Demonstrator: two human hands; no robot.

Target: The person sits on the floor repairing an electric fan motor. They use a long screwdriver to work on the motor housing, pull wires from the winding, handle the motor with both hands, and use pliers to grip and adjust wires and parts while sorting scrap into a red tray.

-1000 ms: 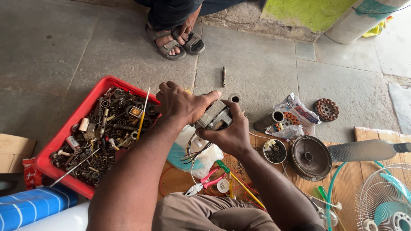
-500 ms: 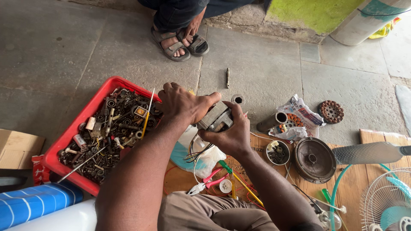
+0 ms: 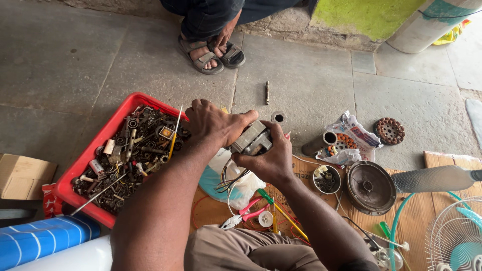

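While both hands (image 3: 216,123) (image 3: 268,160) grip it, the motor (image 3: 251,140) is mostly hidden.

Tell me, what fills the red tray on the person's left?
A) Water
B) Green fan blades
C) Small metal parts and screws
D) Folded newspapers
C: the red tray beside the left hand is heaped with small rusty metal parts, while both hands grip a motor.

Bare forearms, no sleeves, watch or rings; brown trousers (image 3: 241,251) over the knees.
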